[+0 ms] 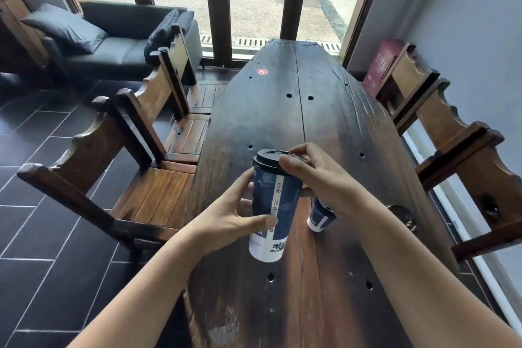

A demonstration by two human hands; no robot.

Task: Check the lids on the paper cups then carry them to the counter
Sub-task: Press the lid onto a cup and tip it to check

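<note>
A tall blue and white paper cup (278, 200) with a black lid (268, 161) is held just above the dark wooden table (282, 110). My left hand (234, 215) wraps around the cup's side. My right hand (313, 169) grips the lid's right rim with thumb and fingers. A second, smaller blue cup (320, 216) stands on the table behind my right wrist, its top hidden by my forearm.
Wooden chairs (118, 167) line the table's left side and more (466, 150) stand on the right by the wall. A black sofa (113, 45) sits by the windows at the far left. A red number sticker (262, 72) marks the far tabletop. Dark floor tiles lie left.
</note>
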